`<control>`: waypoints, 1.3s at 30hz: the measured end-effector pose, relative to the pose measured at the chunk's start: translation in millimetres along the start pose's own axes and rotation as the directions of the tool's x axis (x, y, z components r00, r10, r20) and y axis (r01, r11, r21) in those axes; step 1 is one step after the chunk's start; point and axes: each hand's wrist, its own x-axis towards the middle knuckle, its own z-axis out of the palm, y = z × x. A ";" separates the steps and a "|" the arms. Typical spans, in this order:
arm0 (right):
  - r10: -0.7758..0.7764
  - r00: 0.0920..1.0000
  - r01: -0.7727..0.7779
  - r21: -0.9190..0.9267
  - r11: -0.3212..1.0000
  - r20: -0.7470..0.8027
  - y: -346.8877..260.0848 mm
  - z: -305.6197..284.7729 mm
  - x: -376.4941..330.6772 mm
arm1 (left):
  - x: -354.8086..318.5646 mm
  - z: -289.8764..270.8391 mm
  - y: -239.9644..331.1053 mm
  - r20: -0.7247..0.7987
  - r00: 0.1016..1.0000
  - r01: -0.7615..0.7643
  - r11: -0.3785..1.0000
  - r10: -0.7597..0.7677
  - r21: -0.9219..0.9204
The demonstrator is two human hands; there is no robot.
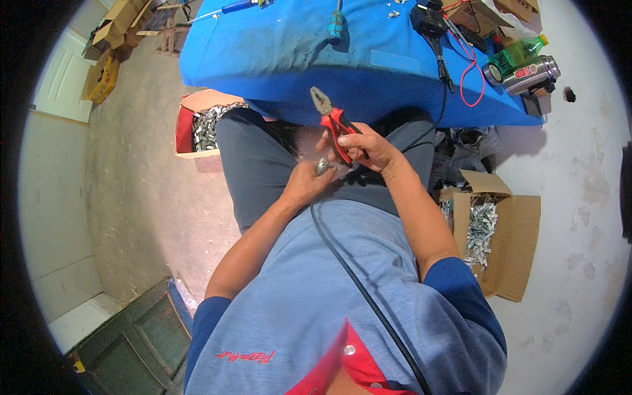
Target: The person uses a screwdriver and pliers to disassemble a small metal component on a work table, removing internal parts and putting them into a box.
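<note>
My right hand (370, 148) is wrapped round the red and black handles of a pair of combination pliers (337, 126). Their metal jaws point up and to the left, near the table edge, with nothing seen between them. Just below, over my lap, my left hand (309, 182) is closed on a small shiny metal piece (322, 166), whose full shape is hidden by the fingers. The two hands are close to each other. A black cable (355, 280) runs up over my shirt and passes beside my left hand.
A table with a blue cloth (289, 62) stands ahead, bearing a teal-handled screwdriver (336, 27), a black adapter (428, 20), a green bottle (520, 52) and a steel flask (532, 74). Boxes of small metal parts stand at left (209, 128) and right (482, 230).
</note>
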 end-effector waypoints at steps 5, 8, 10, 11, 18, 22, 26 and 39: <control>-0.112 0.925 0.126 0.015 0.992 -0.363 30.6 28.4 -8.8 | 4.6 2.3 -0.8 -0.102 0.994 0.047 0.986 -0.031 0.161; -0.176 0.868 0.233 0.070 0.970 -0.464 41.1 46.0 -14.8 | 4.4 2.5 -0.1 -0.128 0.991 0.061 0.979 -0.036 0.194; -0.224 0.866 0.250 -0.002 0.968 -0.446 46.2 43.7 -13.9 | 4.6 4.1 -2.1 -0.147 0.989 0.061 0.971 -0.028 0.231; -0.249 0.863 0.259 -0.039 0.965 -0.439 48.5 40.9 -13.6 | 4.5 4.0 1.5 -0.127 0.991 0.058 0.977 -0.032 0.207; -0.123 0.944 0.144 0.046 0.988 -0.307 33.4 13.3 -15.5 | 0.7 -3.3 18.4 0.051 0.998 0.038 0.999 -0.038 0.005; -0.153 0.964 0.151 -0.024 0.988 -0.217 29.3 -1.9 -15.6 | 0.9 -7.3 12.9 0.160 0.987 0.030 0.979 0.002 -0.200; -0.150 0.971 0.144 -0.044 0.989 -0.186 27.2 -4.4 -16.7 | 0.9 -11.1 13.2 0.229 0.969 0.155 0.949 -0.093 -0.274; -0.113 0.979 0.133 0.110 0.985 -0.169 38.5 -11.4 -20.6 | -3.4 -4.6 31.2 0.060 0.991 0.115 0.991 -0.120 0.074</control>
